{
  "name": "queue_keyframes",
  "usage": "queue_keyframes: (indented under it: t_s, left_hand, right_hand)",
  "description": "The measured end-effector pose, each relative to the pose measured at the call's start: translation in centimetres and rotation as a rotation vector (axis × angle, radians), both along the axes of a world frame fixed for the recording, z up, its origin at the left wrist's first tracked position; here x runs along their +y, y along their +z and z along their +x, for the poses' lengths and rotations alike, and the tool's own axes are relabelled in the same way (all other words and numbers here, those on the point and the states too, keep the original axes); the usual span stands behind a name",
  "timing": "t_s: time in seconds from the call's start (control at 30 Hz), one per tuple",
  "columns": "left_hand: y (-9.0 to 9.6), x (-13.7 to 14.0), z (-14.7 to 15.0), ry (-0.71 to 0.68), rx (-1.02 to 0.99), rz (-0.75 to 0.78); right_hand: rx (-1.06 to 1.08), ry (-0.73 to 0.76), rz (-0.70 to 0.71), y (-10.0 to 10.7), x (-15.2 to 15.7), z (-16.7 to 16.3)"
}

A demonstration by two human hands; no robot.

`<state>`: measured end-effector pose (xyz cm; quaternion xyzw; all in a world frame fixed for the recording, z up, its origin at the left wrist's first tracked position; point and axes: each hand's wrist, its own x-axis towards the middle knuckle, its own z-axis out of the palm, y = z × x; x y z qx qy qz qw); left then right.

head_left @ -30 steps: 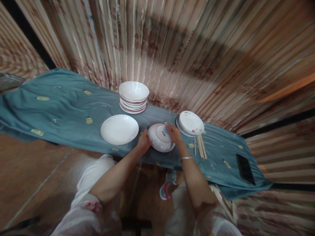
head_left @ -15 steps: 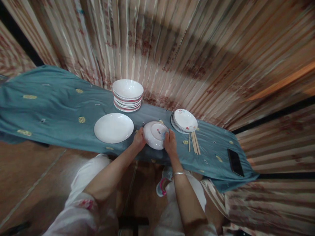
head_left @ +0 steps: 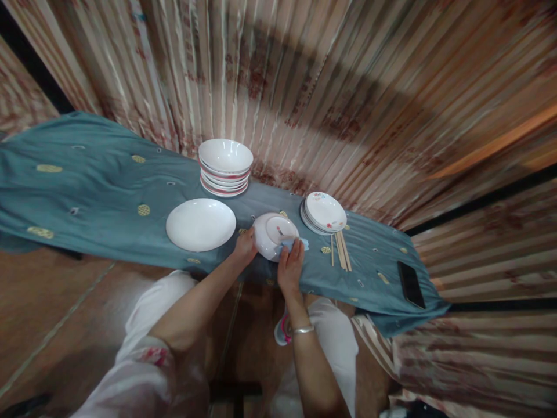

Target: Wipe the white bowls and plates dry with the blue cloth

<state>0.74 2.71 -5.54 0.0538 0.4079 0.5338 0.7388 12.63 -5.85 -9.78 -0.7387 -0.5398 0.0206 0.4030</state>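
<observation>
A white plate, perhaps a shallow bowl, is tilted with its underside and foot ring toward me, above the near side of the table. My left hand grips its left edge, fingers closed. Against the lower right of the underside, my right hand presses a light blue cloth, its fingers closed over it. Left of my left hand, a white oval plate lies on the tablecloth. A stack of floral plates stands to the right of the held plate, with several wooden chopsticks just in front.
A tall stack of white bowls with red-banded dishes under it stands at the back edge. A black phone lies near the right end of the green tablecloth. Behind the table hangs a pleated curtain.
My right hand has moved from the plate's right edge down and left onto its underside, bringing the blue cloth more into view. My left hand keeps its hold.
</observation>
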Motion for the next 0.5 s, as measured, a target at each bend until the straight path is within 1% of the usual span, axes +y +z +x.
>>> queue_keyframes:
  t_s: [0.13, 0.3, 0.5]
  left_hand:
    - [-0.5, 0.2, 0.2, 0.006, 0.002, -0.003]
    - [-0.9, 0.3, 0.2, 0.005, 0.011, 0.008]
    - [-1.5, 0.4, 0.3, 0.014, 0.021, 0.052]
  right_hand:
    - [-0.111, 0.022, -0.010, -0.1, -1.0, -1.0]
    - [-0.229, 0.102, 0.040, 0.0, -1.9, -2.4]
    - [-0.330, 0.201, 0.030, 0.7, -1.9, -2.8]
